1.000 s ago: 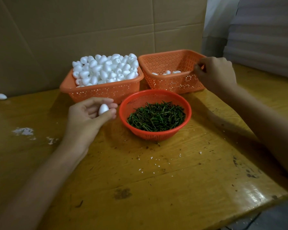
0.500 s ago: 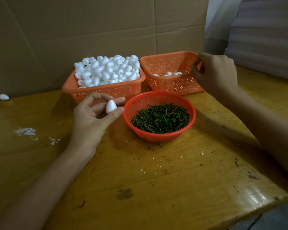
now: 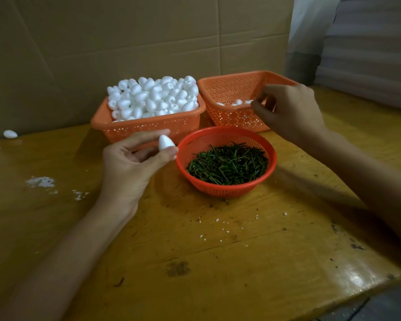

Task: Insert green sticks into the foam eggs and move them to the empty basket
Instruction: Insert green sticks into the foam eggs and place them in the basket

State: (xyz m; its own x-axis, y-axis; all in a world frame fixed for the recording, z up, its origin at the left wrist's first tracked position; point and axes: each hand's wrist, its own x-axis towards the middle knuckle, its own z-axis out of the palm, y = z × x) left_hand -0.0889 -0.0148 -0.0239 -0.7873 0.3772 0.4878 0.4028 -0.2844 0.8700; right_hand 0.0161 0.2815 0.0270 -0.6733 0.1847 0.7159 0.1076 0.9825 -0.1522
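In the head view we see the left grip [image 3: 134, 165] pinching a white foam egg [image 3: 164, 142] between thumb tip and fingers, point up, just left of the round red mesh basket [image 3: 220, 132] of green sticks [image 3: 227, 164] on the yellow wooden tabletop [image 3: 218, 239]. The right grip [image 3: 292, 112] hangs, fingers curled, over the near right corner of the orange perforated basket [image 3: 229, 91] where a few loose eggs [image 3: 238, 102] lie; we cannot tell whether it holds anything. Behind the left grip stands the orange square basket [image 3: 148, 129] with its heaped eggs [image 3: 153, 96].

wall: brown cardboard [image 3: 125, 42] | yellow wooden table [image 3: 241, 262], glossy, scuffed
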